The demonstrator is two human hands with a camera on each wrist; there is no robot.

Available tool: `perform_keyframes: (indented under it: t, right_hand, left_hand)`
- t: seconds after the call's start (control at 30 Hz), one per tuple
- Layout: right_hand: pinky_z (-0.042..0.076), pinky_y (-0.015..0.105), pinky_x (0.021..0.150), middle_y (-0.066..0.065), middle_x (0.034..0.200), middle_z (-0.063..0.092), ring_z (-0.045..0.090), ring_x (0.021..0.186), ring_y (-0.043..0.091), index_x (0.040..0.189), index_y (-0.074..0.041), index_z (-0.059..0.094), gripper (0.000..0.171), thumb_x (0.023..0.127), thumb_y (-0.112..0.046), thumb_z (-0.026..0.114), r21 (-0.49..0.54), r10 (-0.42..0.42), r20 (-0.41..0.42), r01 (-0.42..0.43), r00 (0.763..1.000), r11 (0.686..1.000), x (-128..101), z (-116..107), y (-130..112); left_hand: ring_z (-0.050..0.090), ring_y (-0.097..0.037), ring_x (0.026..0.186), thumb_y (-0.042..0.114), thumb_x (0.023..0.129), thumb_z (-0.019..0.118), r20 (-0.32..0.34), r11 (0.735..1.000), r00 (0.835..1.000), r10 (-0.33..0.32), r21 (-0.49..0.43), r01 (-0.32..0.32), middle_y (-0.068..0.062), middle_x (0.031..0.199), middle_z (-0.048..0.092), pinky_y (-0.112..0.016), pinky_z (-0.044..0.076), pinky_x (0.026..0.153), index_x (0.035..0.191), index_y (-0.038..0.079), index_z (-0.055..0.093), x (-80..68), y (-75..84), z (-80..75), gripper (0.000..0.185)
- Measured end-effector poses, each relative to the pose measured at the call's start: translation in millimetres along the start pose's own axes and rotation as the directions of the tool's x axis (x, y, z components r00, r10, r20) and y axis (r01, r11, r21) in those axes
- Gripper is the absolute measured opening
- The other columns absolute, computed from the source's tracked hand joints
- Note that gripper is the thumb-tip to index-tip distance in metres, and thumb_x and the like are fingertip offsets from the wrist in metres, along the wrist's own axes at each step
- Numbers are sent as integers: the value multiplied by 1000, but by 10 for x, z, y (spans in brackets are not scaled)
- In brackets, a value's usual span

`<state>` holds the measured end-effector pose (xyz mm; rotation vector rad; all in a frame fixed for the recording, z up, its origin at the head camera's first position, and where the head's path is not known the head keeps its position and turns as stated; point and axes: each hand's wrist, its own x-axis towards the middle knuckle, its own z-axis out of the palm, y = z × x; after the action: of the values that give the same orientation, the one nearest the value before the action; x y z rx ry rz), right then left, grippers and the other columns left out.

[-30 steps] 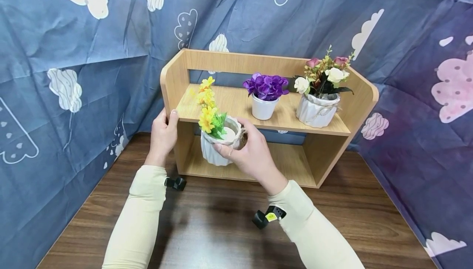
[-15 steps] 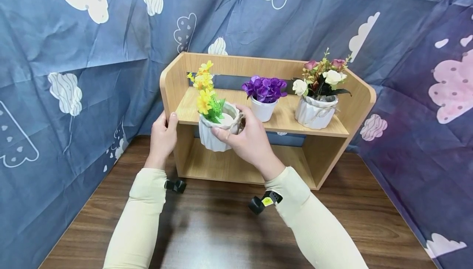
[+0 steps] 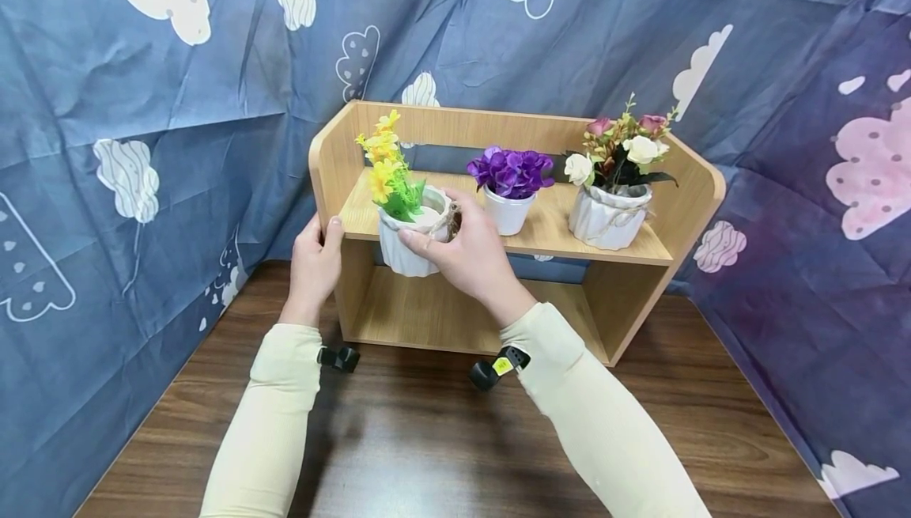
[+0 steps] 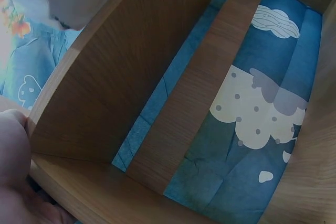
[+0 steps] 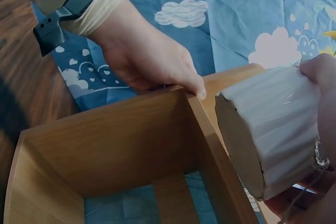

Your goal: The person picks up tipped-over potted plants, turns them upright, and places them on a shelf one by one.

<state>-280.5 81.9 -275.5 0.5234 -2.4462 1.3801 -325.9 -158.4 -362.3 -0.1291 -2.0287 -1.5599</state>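
My right hand (image 3: 475, 247) holds a white ribbed flowerpot (image 3: 402, 249) by its rim, thumb at the front and fingers round the far side. Yellow artificial flowers (image 3: 384, 174) with green leaves stand in it, and twine is tied round the rim. In the head view the pot overlaps the front edge of the upper board at the left end of the wooden shelf (image 3: 427, 324). The right wrist view shows the underside of the flowerpot (image 5: 239, 148) above that board. My left hand (image 3: 315, 269) grips the shelf's left side panel, thumb on its front edge.
A small white pot with purple flowers (image 3: 510, 213) stands mid-way along the upper board. To its right is a white pot with roses (image 3: 608, 217). The shelf stands on a dark wooden table (image 3: 398, 423), with a blue cloud-print cloth (image 3: 213, 154) hanging behind and at both sides.
My right hand has raised the flowerpot and carried it a little to the left, towards the upper board. My left hand has kept its place on the side panel.
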Motion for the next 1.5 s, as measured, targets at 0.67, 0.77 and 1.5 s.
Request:
perform_keyframes:
  t: [0.67,0.77,1.5]
  right_hand:
    - [55,44,107,10,139,68,65,122,23,151,-9,57,71,93,-38,86,68,-11,31,8,999,998,337,70,67]
    - [56,44,108,11,144,65,64,125,24,154,-9,52,77,94,-44,84,29,24,32,-25,999,999,393,83,64]
    - [41,47,126,14,164,51,50,151,30,165,-9,36,92,97,-59,74,-108,144,5,-143,990,984,623,195,101]
  left_hand:
    - [62,-31,122,23,112,49,3,1000,1000,23,-11,-23,-25,139,68,-49,47,111,147,1,63,22,-32,1,43]
    - [62,-32,122,24,112,49,0,1000,1000,26,-12,-26,-25,139,68,-50,47,111,146,1,63,28,-31,-4,43]
    - [63,-33,125,25,112,49,9,1000,1000,-3,-10,3,-24,145,66,-53,49,113,149,4,61,16,-38,7,44]
